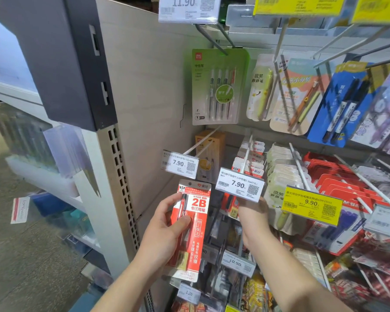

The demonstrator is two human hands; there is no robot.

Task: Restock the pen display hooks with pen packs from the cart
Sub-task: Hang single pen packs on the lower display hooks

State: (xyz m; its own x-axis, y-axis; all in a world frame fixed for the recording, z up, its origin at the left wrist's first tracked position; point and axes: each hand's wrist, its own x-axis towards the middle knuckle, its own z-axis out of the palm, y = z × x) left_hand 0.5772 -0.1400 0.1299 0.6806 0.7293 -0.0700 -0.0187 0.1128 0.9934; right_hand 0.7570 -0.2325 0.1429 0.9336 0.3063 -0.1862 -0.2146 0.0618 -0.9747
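Note:
My left hand (164, 228) grips a red and white 2B pen pack (195, 224), thumb across its front, upright in front of the lower hooks. My right hand (253, 219) reaches under a white 7.90 price tag (239, 185) on a hook; its fingers are hidden behind the tag, so what they touch cannot be seen. That hook (245, 154) carries several matching red and white packs (254, 161). To its left a hook (200, 141) with another 7.90 tag (180, 164) holds yellow packs.
A green pen pack (218, 86) hangs above under an 11.90 tag (188, 7). More packs fill hooks to the right, with a yellow 9.90 tag (312, 204). A perforated shelf upright (119, 183) and side panel stand on the left.

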